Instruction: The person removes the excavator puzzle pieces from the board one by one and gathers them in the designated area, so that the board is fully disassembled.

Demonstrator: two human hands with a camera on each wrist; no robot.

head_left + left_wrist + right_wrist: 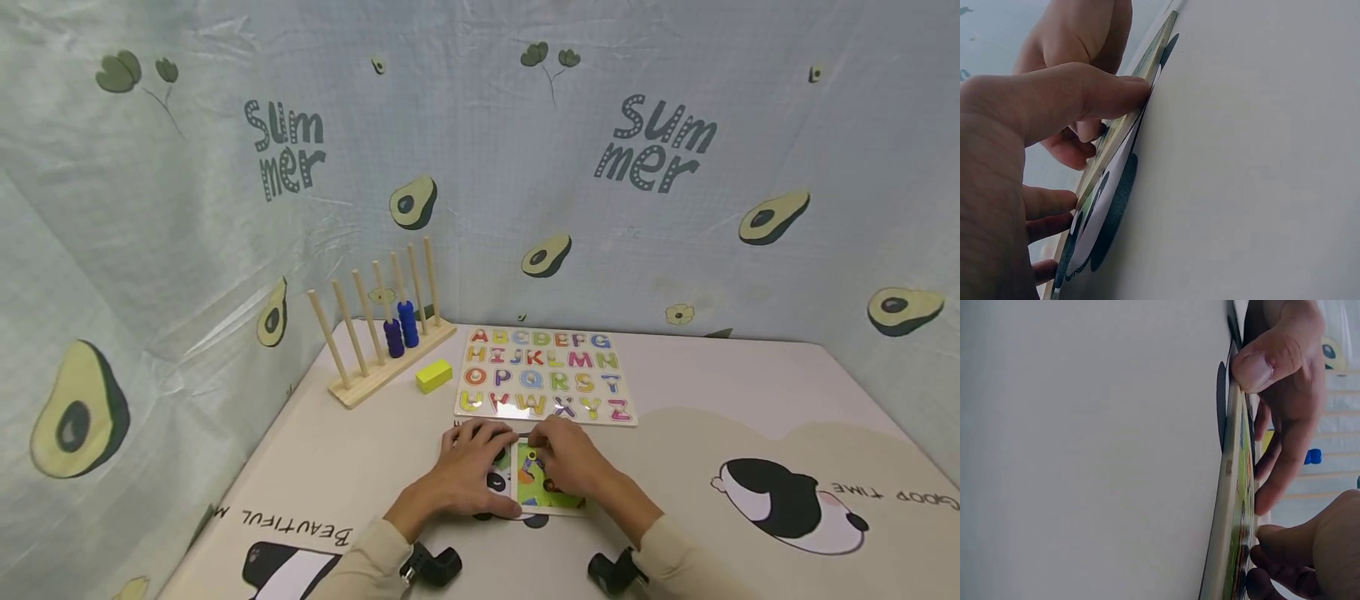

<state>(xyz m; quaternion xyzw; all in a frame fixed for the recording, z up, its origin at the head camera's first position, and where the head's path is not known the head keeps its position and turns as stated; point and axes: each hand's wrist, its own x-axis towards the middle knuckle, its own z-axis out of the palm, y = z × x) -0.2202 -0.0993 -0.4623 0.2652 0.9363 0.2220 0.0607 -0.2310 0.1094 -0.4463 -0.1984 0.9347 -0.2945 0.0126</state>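
A small wooden-framed picture puzzle (536, 493) with a green, cartoon-like face lies on the table in front of the person. My left hand (474, 471) grips its left side, the thumb (1119, 94) on the near corner and the fingers spread toward the far edge. Over the far right part of the puzzle is my right hand (568, 457), its fingers bent and bunched with the tips on the picture. In the right wrist view those fingertips (1259, 555) meet the puzzle's face; I cannot tell whether they pinch a piece.
Just beyond the hands lies an alphabet board (543, 375) with colourful letters. Left of it are a yellow block (433, 376) and a wooden peg rack (390, 371) with blue and purple beads on two pegs. Behind the table hangs a printed curtain (480, 150).
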